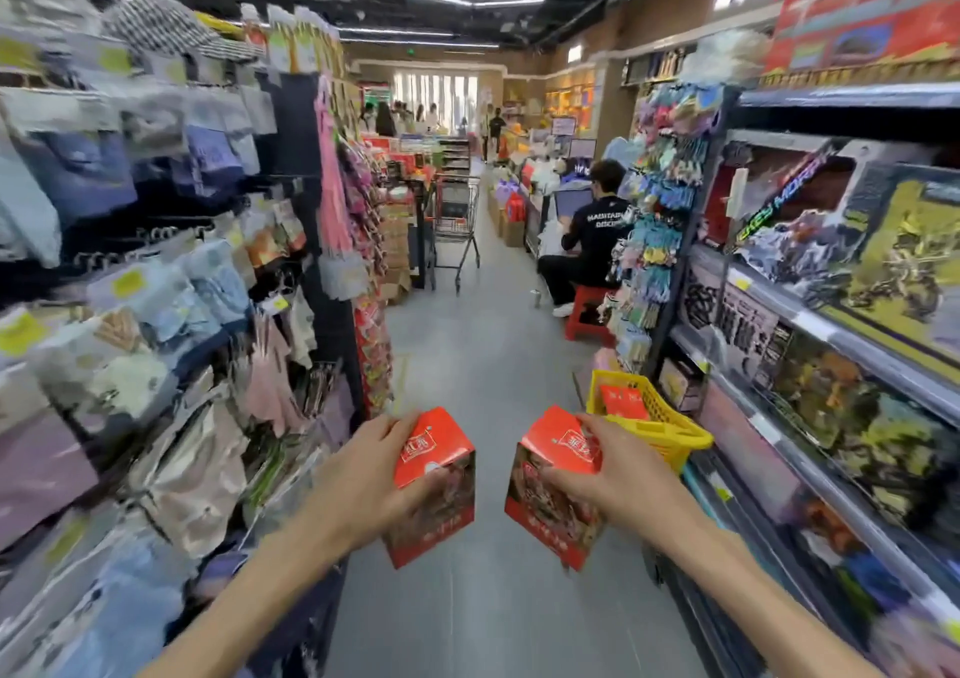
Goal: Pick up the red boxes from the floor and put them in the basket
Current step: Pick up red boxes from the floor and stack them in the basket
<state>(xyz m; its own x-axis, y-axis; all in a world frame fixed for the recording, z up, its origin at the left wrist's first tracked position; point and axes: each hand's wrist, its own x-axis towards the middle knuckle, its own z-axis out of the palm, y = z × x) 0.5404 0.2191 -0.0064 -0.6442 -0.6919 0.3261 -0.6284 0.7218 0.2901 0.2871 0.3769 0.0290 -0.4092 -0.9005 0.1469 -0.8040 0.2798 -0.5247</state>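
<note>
Left hand: we are holding our left hand (358, 474) out in front of us above the floor, its fingers (400, 425) wrapping over the top and side of a red box.
Left red box (434, 490): we are gripping it upright and slightly tilted in the air, off the floor, thumb on the face turned toward us.
Right hand: we are holding our right hand (605, 474) level with the left one, its fingers (597, 430) clasping the sloped top of a second red box.
Right red box (553, 490): we are carrying it clear of the floor, near the left box but apart from it, with a gap of grey floor showing between the two.
Yellow basket (670, 430): it is sitting low by the right-hand shelving, just beyond our right hand, partly hidden behind that hand and box.
Box in basket (623, 402): another red box is lying inside the yellow basket, leaning against its far wall.
Floor (483, 365): the grey aisle floor is running straight ahead between the shelves.
Left shelving (156, 287): hanging packets are blurring past along our left.
Right shelving (831, 287): large printed toy boxes are filling the shelves on our right.
Seated person (587, 246): someone in dark clothes is sitting on a red stool (589, 313) farther down the aisle, back turned to us.
Shopping trolley (457, 220): it is standing in the aisle beyond, left of the seated person.
</note>
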